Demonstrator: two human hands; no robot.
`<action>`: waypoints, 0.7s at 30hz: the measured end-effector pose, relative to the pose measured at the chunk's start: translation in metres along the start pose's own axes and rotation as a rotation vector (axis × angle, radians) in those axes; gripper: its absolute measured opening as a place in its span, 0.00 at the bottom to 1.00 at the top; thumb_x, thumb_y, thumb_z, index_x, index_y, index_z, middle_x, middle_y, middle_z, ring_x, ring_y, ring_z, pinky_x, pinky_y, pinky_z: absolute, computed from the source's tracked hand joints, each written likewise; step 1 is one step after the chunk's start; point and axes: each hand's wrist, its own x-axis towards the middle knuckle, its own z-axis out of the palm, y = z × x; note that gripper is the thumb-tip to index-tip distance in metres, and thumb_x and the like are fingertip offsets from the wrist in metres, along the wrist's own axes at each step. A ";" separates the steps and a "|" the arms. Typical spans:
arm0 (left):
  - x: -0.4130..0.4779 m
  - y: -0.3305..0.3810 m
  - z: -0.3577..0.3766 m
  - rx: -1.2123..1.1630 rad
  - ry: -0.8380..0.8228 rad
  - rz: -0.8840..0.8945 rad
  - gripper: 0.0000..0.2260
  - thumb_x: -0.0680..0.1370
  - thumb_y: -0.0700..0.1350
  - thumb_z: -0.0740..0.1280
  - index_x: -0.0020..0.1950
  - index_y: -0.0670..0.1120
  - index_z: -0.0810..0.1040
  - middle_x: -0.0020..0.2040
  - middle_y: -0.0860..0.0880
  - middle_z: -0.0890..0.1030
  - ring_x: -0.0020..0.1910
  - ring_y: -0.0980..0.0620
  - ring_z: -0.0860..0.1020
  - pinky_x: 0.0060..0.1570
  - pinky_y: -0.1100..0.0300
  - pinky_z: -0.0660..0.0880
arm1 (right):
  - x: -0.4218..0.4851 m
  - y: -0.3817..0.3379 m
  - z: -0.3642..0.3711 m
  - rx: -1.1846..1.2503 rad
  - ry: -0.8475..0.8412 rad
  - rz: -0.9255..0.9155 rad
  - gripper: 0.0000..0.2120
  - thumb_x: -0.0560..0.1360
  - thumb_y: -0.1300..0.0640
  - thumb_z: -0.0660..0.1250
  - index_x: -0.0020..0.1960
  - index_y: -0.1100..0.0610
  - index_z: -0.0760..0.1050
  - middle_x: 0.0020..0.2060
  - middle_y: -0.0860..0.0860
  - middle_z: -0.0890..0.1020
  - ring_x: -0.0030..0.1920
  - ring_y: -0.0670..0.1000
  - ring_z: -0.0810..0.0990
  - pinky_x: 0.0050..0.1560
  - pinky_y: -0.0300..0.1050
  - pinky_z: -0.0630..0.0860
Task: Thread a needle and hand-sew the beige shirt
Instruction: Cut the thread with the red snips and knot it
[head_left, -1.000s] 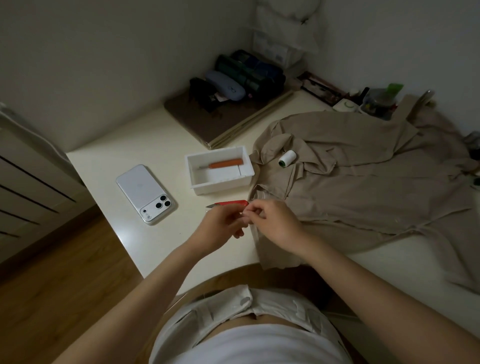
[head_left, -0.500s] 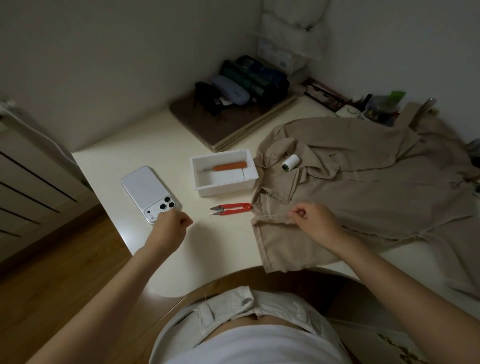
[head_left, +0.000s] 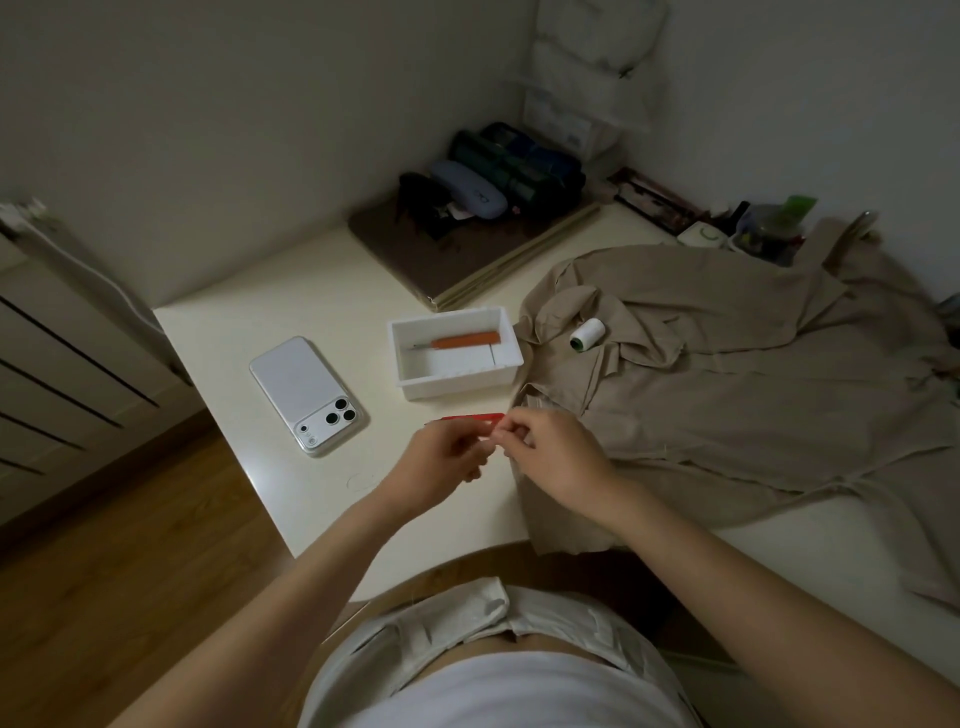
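The shirt (head_left: 727, 395) is beige, the spool (head_left: 587, 334) and box (head_left: 457, 384) white, the snips (head_left: 472, 417) red.

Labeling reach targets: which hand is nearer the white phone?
Left. The left hand is just right of the phone, above the table; the right hand is farther right, at the near edge of the beige shirt.

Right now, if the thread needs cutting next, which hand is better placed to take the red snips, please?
Left, probably: the red snips lie on the table just beyond the left hand, while the right hand sits over the edge of the beige shirt.
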 end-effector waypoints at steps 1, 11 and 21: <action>-0.001 -0.005 -0.003 0.041 0.016 -0.013 0.08 0.80 0.41 0.63 0.53 0.44 0.82 0.35 0.54 0.76 0.31 0.62 0.75 0.36 0.70 0.71 | -0.001 0.003 -0.001 -0.004 0.007 0.008 0.06 0.79 0.53 0.63 0.49 0.52 0.78 0.36 0.41 0.77 0.35 0.38 0.74 0.38 0.33 0.70; -0.008 -0.074 -0.038 0.508 0.157 -0.222 0.11 0.78 0.35 0.61 0.50 0.41 0.82 0.50 0.45 0.81 0.49 0.45 0.78 0.47 0.58 0.71 | -0.008 0.056 -0.017 -0.156 -0.021 0.206 0.07 0.78 0.55 0.63 0.45 0.55 0.77 0.36 0.48 0.79 0.39 0.49 0.79 0.42 0.42 0.76; -0.005 -0.016 -0.020 0.369 0.189 0.014 0.19 0.78 0.40 0.66 0.69 0.45 0.72 0.65 0.48 0.75 0.53 0.47 0.79 0.54 0.64 0.70 | -0.001 0.021 -0.002 -0.107 0.002 0.062 0.07 0.79 0.54 0.62 0.47 0.54 0.77 0.37 0.47 0.79 0.36 0.45 0.77 0.39 0.38 0.74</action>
